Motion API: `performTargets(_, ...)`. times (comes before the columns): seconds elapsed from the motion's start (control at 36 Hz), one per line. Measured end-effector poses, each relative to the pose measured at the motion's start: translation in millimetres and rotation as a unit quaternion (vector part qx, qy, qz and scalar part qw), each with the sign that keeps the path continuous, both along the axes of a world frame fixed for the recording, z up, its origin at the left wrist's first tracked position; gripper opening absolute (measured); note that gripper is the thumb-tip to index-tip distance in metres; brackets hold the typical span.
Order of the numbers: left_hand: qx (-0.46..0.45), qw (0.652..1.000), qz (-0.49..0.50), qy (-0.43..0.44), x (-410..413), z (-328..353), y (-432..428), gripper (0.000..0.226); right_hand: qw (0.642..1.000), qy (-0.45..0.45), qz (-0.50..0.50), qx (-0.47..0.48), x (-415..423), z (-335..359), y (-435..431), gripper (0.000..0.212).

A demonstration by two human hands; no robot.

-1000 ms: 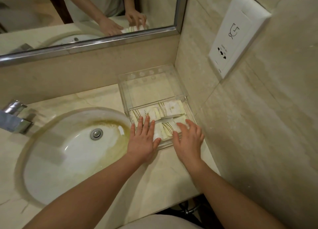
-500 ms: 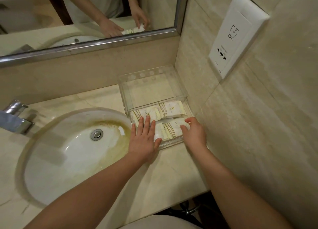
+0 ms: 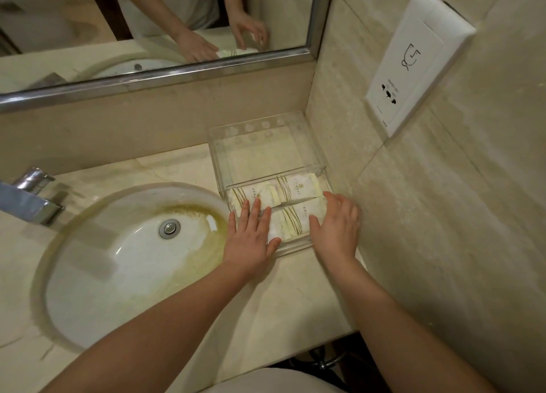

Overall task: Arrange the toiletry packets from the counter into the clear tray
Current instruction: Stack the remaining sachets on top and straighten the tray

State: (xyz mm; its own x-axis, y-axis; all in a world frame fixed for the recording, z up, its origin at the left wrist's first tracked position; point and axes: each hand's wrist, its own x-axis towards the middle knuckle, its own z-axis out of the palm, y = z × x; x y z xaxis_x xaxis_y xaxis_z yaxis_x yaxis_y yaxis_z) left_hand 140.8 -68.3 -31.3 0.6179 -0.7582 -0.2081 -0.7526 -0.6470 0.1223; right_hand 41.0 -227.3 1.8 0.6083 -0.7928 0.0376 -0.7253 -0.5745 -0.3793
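A clear tray (image 3: 267,140) stands in the counter's back right corner against the wall. Several white toiletry packets (image 3: 297,187) with gold stripes lie flat in its near half, in two rows. My left hand (image 3: 251,236) lies flat, fingers spread, on the left packets at the tray's near left. My right hand (image 3: 335,230) rests with fingers apart on the right end of the near row packet (image 3: 291,221), by the tray's right wall. Neither hand grips anything. The tray's far half holds no packets.
A stained oval sink (image 3: 127,254) fills the counter left of the tray, with a chrome faucet (image 3: 28,196) at far left. A mirror (image 3: 153,23) runs along the back. A white wall socket panel (image 3: 413,62) sits on the right wall. The counter edge (image 3: 310,342) lies near me.
My right hand, curled at the near right packet's end half a second ago, now lies spread flat on it. My left hand has stayed on the left packets.
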Motion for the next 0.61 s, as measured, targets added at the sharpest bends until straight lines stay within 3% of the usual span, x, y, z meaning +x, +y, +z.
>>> performTargets(0.06,-0.02,1.0,0.006,-0.001,-1,0,1,0.073,0.998,-0.001,0.059,-0.022,0,-3,7,0.059)
performTargets(0.17,-0.034,0.999,0.021,0.003,2,-3,2,0.073,0.983,0.091,0.159,0.005,-1,-18,17,0.062)
performTargets(0.28,-0.014,1.0,0.016,0.003,5,-4,1,0.074,0.974,0.146,0.173,0.025,-2,-32,21,0.065)
performTargets(0.39,-0.03,0.999,0.019,0.011,3,-1,3,0.073,0.98,0.104,0.165,0.04,-3,-27,20,0.067)
performTargets(0.5,-0.145,0.985,0.081,0.044,-3,10,9,0.067,0.997,-0.012,0.044,0.062,-23,-18,29,0.063)
performTargets(0.61,-0.276,0.917,0.271,0.095,-14,17,19,0.06,0.971,-0.09,-0.146,0.165,-38,-22,34,0.06)
